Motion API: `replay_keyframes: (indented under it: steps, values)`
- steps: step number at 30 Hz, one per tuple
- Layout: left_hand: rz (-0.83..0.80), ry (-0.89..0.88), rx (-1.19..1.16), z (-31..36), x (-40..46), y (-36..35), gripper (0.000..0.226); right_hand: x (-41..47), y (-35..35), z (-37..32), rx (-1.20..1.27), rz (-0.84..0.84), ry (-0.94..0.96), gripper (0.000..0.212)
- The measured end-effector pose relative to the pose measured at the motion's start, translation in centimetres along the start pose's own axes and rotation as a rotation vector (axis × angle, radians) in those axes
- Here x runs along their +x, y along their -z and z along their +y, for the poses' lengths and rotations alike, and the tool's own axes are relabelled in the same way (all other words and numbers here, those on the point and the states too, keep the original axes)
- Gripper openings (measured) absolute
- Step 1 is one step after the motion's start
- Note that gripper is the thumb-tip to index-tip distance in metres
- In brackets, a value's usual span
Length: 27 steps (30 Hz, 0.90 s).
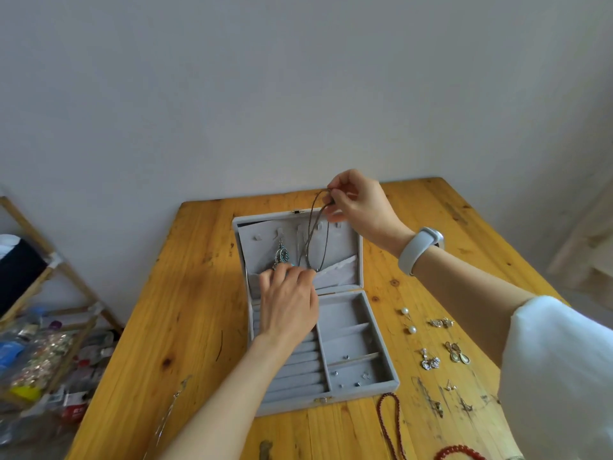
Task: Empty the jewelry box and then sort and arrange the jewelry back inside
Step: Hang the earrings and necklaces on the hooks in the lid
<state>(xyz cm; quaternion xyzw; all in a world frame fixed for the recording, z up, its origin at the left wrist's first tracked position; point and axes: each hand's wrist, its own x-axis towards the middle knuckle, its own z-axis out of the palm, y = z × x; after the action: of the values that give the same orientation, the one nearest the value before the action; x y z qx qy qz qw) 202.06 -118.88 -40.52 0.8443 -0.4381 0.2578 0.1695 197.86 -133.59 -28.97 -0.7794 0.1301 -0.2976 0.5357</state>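
Left hand [288, 302] grip at pouch edge, right hand [358, 202] raised, pinching cord necklace [313, 234]

The jewelry box [358, 330] lies open mid-counter [185, 293], earrings [434, 343] at its three o'clock, bead strings [391, 423] at five.

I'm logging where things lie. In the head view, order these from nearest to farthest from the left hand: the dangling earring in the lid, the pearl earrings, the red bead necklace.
From the left hand:
1. Dangling earring, in the lid, at its fingertips.
2. Pearl earrings, on the table right of the box.
3. Red bead necklace, at the near table edge.
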Motion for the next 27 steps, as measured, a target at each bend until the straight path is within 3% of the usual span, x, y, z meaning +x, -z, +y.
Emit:
replay_keyframes:
  steps: [5, 10, 13, 16, 21, 24, 27]
  values:
    - [0.041, 0.077, -0.086, -0.3, 1.4, 0.6, 0.028, -0.8, -0.1, 2.1, -0.193, -0.034, 0.044, 0.018]
    - [0.247, 0.166, -0.296, 0.1, 3.5, 1.7, 0.016, -1.1, -0.3, 4.1, -0.32, -0.036, 0.078, 0.013]
    - [0.2, 0.146, -0.441, 0.7, 4.2, 1.9, 0.037, -1.3, 0.0, 4.4, -0.32, -0.063, 0.099, 0.015]
    - [0.137, 0.111, -0.411, 0.7, 4.7, 1.0, 0.05, -1.5, 0.3, 4.2, -0.303, -0.102, 0.124, 0.017]
    - [0.249, 0.09, -0.473, 0.5, 5.0, -0.1, 0.025, -1.8, 0.6, 4.5, -0.258, -0.082, 0.14, 0.015]
    - [0.298, 0.135, -0.422, 0.2, 5.2, -0.4, 0.011, -2.1, 0.5, 5.2, -0.469, -0.056, 0.211, 0.01]
    - [0.373, 0.116, -0.308, -0.1, 5.9, -0.6, 0.012, -2.2, -0.5, 5.8, -0.672, 0.124, 0.311, 0.009]
